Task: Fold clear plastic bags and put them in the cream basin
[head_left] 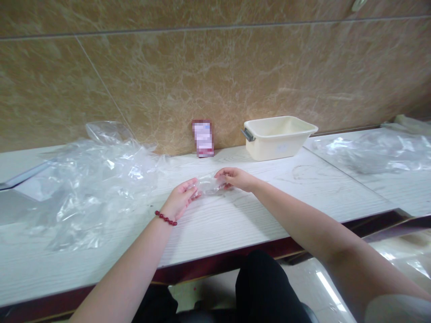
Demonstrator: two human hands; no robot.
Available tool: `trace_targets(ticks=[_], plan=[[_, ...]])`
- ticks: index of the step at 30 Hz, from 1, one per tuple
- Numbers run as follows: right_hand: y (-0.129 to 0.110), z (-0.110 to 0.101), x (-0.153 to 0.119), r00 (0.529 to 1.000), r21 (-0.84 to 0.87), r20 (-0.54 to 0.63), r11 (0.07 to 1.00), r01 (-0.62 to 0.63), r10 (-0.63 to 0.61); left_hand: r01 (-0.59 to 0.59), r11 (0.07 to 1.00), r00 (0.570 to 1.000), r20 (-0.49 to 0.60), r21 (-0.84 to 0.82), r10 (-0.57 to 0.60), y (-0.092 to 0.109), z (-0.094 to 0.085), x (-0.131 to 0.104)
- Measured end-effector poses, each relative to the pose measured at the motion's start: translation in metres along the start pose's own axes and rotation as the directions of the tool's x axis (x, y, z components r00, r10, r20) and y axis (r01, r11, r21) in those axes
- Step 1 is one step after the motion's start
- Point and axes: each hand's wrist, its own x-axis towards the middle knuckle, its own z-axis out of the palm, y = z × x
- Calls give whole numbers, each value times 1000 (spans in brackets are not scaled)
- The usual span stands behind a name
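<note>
On my remote screen I see the left hand [181, 198] and right hand [236, 178] gripping opposite ends of a clear plastic piece [206, 185] over the white tabletop [232, 224]; from it, a cream bin [269, 148] sits at two o'clock, a crumpled plastic heap [104, 179] at nine

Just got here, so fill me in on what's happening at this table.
A person's left hand and right hand hold a small clear plastic piece between them over the white wood-grain table. A heap of clear plastic lies to the left, and more crinkled plastic lies at the far right. A cream bin stands behind the right hand, near the marbled wall.
</note>
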Motion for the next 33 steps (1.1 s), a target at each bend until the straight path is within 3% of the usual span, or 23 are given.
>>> trace_targets(ticks=[10, 15, 24, 27, 29, 31, 33], plan=[[-1, -3, 1, 995, 239, -1, 966, -95, 98, -12, 1000, 1000, 9, -11, 12, 0, -5, 3], [3, -6, 3, 994, 125, -76, 990, -64, 74, 22, 999, 998, 63, -27, -20, 2, -5, 1], [6, -16, 3, 999, 23, -29, 999, -45, 46, -5, 999, 998, 60, 33, 3, 3, -6, -1], [7, -20, 3, 992, -114, -55, 987, -116, 110, 31, 997, 998, 59, 76, -36, 1, -6, 0], [6, -21, 3, 982, -334, -165, 931, -146, 95, 43, 990, 996, 66, 137, -53, -1, -6, 0], [3, -18, 1, 951, -587, -298, 801, -119, -77, 24, 974, 997, 72, 226, -41, -5, -6, 1], [-1, -8, -2, 909, -756, -292, 654, -28, -298, -4, 942, 998, 63, 335, -18, -7, -6, 2]])
